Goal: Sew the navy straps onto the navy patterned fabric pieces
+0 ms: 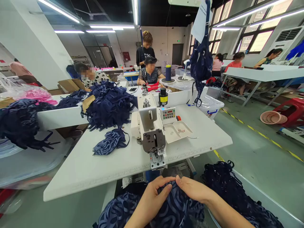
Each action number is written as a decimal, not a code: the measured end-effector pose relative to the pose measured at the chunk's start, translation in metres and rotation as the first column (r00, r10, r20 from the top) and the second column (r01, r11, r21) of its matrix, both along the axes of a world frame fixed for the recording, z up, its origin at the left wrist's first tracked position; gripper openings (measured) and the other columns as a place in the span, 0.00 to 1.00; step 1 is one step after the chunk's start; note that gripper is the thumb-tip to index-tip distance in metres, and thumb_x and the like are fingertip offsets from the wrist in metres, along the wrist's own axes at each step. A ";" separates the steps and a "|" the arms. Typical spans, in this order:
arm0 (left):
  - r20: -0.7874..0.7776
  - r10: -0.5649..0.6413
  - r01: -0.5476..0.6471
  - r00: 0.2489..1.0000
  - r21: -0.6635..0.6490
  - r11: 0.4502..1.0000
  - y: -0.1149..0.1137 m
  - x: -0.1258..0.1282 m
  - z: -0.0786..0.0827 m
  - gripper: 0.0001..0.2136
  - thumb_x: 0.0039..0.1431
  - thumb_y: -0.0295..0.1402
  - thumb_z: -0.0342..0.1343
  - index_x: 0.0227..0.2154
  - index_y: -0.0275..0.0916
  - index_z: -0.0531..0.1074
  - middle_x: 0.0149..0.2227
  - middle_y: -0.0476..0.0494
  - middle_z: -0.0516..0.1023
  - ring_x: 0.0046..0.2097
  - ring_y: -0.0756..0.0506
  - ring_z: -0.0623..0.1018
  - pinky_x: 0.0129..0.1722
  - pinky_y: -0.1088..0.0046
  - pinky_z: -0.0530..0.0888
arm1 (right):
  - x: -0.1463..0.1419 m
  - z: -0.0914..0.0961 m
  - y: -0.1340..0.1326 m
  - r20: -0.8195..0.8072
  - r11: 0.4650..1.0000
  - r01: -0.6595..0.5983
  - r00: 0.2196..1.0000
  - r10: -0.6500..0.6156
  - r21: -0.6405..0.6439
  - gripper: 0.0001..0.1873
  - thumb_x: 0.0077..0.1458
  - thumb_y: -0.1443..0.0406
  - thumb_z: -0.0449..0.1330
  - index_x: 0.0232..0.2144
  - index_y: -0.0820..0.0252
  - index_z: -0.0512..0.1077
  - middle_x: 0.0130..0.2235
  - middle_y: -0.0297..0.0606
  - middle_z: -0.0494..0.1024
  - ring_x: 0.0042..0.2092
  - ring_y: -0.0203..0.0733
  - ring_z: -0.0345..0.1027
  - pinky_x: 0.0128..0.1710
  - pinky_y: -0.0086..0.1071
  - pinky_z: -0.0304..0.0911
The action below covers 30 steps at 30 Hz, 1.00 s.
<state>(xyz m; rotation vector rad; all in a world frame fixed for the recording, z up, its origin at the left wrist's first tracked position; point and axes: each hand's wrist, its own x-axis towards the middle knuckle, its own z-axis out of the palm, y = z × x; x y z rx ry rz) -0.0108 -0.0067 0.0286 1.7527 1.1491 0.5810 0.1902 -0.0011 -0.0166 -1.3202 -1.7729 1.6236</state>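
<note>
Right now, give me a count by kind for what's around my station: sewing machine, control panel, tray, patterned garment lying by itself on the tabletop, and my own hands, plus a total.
Sewing machine: 1
Control panel: 1
Divided tray: 1
Patterned garment lying by itself: 1
Left hand and right hand: 2
Total: 6

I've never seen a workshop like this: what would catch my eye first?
Probably the white sewing machine, standing in the middle of the picture on a white table. To its left rises a big heap of navy pieces, while a navy bundle hangs higher up on the right. Nearest, at the bottom, the left hand and right hand hold patterned blue cloth.
</note>
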 end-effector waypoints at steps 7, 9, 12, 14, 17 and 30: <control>-0.127 -0.044 0.086 0.991 0.350 0.933 -0.008 0.002 0.002 0.13 0.63 0.31 0.51 0.46 0.51 0.76 0.35 0.47 0.70 0.38 0.48 0.75 0.41 0.72 0.74 | -0.022 0.015 0.005 -0.480 0.960 0.237 0.832 -0.279 -0.148 0.19 0.57 0.49 0.57 0.32 0.58 0.74 0.30 0.32 0.67 0.35 0.39 0.60 0.37 0.31 0.57; -0.191 -0.018 0.095 0.981 0.403 0.910 -0.008 -0.003 0.008 0.13 0.62 0.32 0.53 0.47 0.51 0.75 0.38 0.46 0.71 0.39 0.47 0.75 0.39 0.73 0.75 | -0.025 0.019 0.016 -0.506 0.926 0.324 0.776 -0.377 -0.193 0.17 0.54 0.51 0.61 0.31 0.58 0.74 0.27 0.30 0.66 0.31 0.36 0.58 0.32 0.29 0.55; -0.249 0.099 0.056 0.964 0.549 0.834 0.000 -0.017 0.015 0.12 0.64 0.33 0.51 0.47 0.47 0.75 0.42 0.42 0.72 0.41 0.46 0.76 0.39 0.73 0.76 | -0.031 0.024 0.035 -0.538 0.890 0.414 0.714 -0.448 -0.190 0.18 0.52 0.51 0.63 0.34 0.59 0.71 0.27 0.28 0.66 0.26 0.32 0.55 0.28 0.27 0.53; -0.286 0.208 0.048 0.935 0.683 0.728 0.008 -0.030 0.017 0.14 0.65 0.29 0.46 0.45 0.42 0.75 0.41 0.40 0.73 0.41 0.45 0.76 0.38 0.71 0.76 | -0.039 0.025 0.046 -0.528 0.890 0.451 0.739 -0.419 -0.076 0.18 0.52 0.52 0.63 0.36 0.59 0.69 0.28 0.29 0.68 0.28 0.33 0.58 0.30 0.28 0.56; -0.363 0.405 0.088 0.839 0.826 0.557 0.020 -0.044 0.012 0.17 0.62 0.22 0.41 0.43 0.38 0.74 0.41 0.38 0.74 0.41 0.41 0.75 0.39 0.64 0.76 | -0.056 0.022 0.057 -0.412 0.809 0.526 0.819 -0.399 0.263 0.14 0.55 0.55 0.60 0.35 0.59 0.69 0.32 0.33 0.70 0.33 0.37 0.62 0.36 0.31 0.58; -0.374 0.399 0.205 0.838 0.891 0.405 0.018 -0.022 -0.026 0.20 0.64 0.22 0.44 0.57 0.37 0.65 0.54 0.41 0.74 0.56 0.45 0.72 0.61 0.63 0.63 | -0.056 0.027 0.095 -0.168 0.755 0.343 0.938 -0.302 0.558 0.08 0.57 0.66 0.53 0.38 0.59 0.70 0.39 0.40 0.73 0.43 0.45 0.64 0.45 0.38 0.61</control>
